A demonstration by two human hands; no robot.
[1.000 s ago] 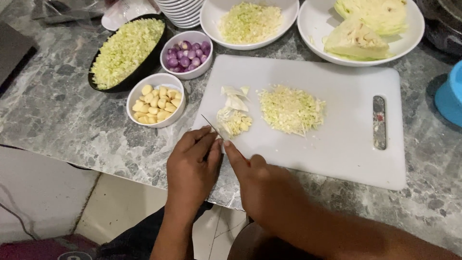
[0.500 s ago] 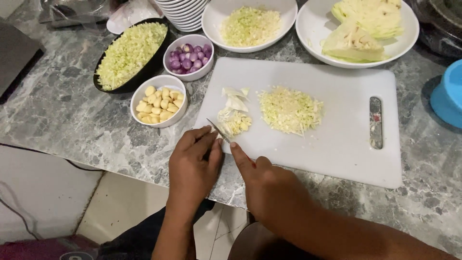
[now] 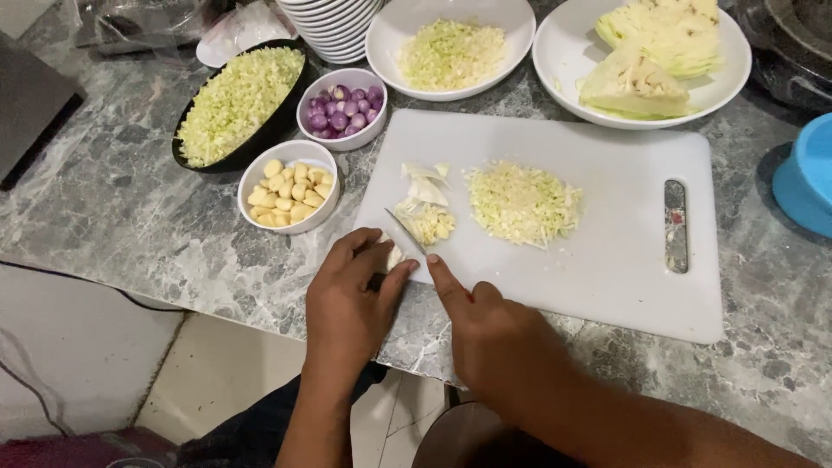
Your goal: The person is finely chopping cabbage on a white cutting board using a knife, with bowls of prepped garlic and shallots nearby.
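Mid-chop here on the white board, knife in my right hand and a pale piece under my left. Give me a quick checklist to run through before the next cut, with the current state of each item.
1. Knife held by right hand, forefinger along the spine: ok.
2. Left hand pinning the pale piece at the board's near left corner: ok.
3. Left fingertips clear of the blade: cannot tell; they sit very close to it.
4. Cutting board fully on the marble counter: ok, though its near edge lies close to the counter edge.
5. Room on the board: ok; the shredded cabbage pile lies apart to the right.
6. Garlic bowl clear of the knife: ok.
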